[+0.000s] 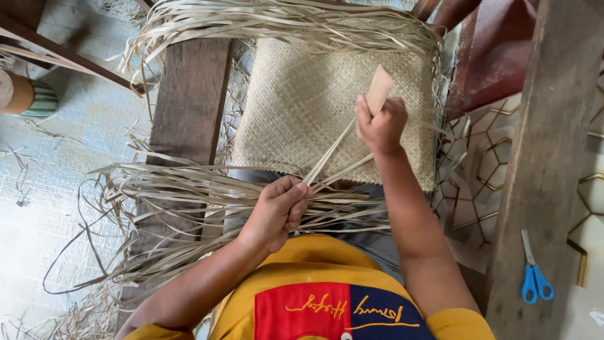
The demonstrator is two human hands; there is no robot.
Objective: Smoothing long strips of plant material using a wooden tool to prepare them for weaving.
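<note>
Head view: left hand (277, 211) pinches pale flat straw strips (333, 154); right hand (379, 123) grips a small tan wooden paddle (379, 90) over the largely woven beige straw mat (314, 101), loose ends unwoven.

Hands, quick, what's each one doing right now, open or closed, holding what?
Left hand: closed, pinching pale straw strips at the edge of the woven mat.
Right hand: closed on a flat wooden tool.

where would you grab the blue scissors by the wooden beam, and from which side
Grip the blue scissors by the looped handles at the near end, coming from above. They lie flat and shut, with the blades pointing away, so the loops are the thickest, safest part.
</note>
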